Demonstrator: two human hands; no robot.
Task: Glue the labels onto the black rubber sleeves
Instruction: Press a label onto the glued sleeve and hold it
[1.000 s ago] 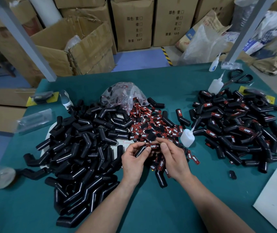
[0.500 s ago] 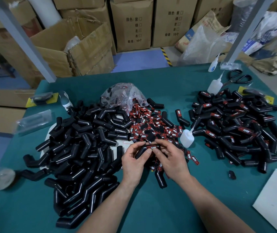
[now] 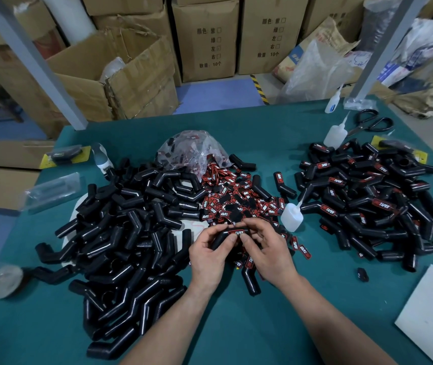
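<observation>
Both hands grip one black sleeve (image 3: pixel 222 237) above the surface (image 3: pixel 236 333). Left hand (image 3: pixel 210 256) fingers curl around it. Right hand (image 3: pixel 268 251) fingers press its red label (image 3: pixel 237 232).

Dim, cool, diffuse light from overhead; shadows faint & soft on the table (image 3: pixel 236 330), w/ thin glare streaks on the black sleeves (image 3: pixel 120 248) at 9 o'clock. Wide-angle distortion tilts the grey post (image 3: pixel 34 61) at 11 o'clock inward. Centre sharp, edges smeared, esp. the round object (image 3: pixel 3 281) at 8 o'clock

TAPER on label (image 3: pixel 239 232) of sleeve (image 3: pixel 219 239); 数量: 10个 on cardboard box (image 3: pixel 205 11).
</observation>
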